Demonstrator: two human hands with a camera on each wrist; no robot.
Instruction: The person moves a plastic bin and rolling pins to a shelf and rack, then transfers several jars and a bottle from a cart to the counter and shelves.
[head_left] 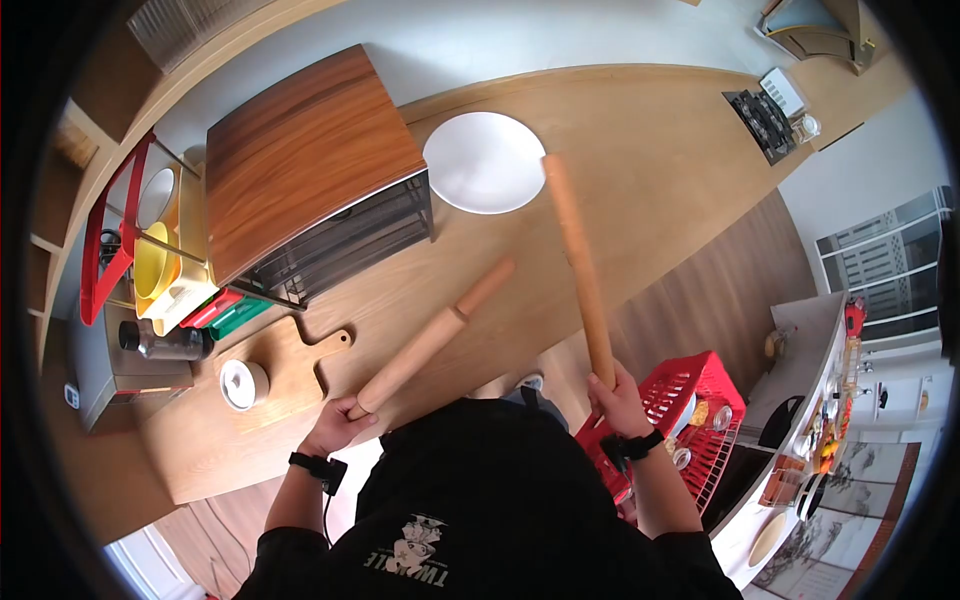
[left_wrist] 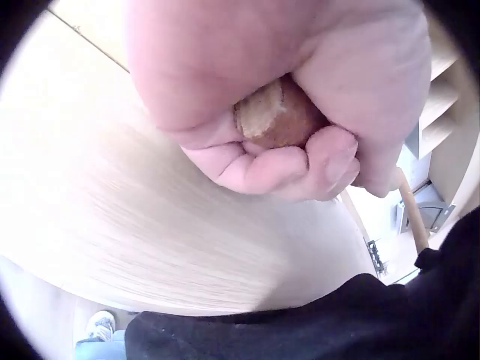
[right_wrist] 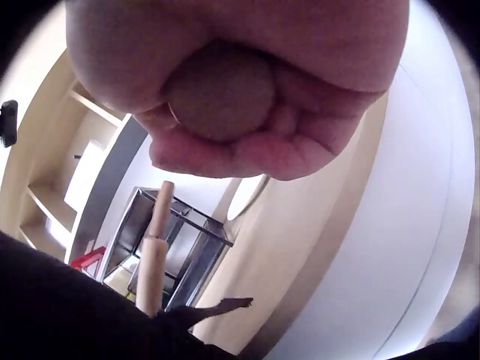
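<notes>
My left hand [head_left: 338, 428] grips one handle of a wooden rolling pin [head_left: 412, 358] with a thick barrel. Its far handle points up and right over the counter. In the left wrist view, the handle's rounded end [left_wrist: 277, 116] shows inside the curled fingers [left_wrist: 277, 169]. A longer, straight wooden rolling pin [head_left: 578, 255] stands out from my right hand [head_left: 620, 402], held near its lower end. The right wrist view shows that pin's flat round end [right_wrist: 221, 94] within the fist, with the thick-barrelled rolling pin [right_wrist: 152, 270] behind. The two pins are apart.
On the wooden counter [head_left: 480, 240] are a white plate [head_left: 485, 165], a wood-topped rack [head_left: 310, 150], a cutting board [head_left: 290, 375] with a white cup [head_left: 243, 385], and a dark bottle [head_left: 165, 342]. A red basket [head_left: 690, 370] with items stands by my right arm.
</notes>
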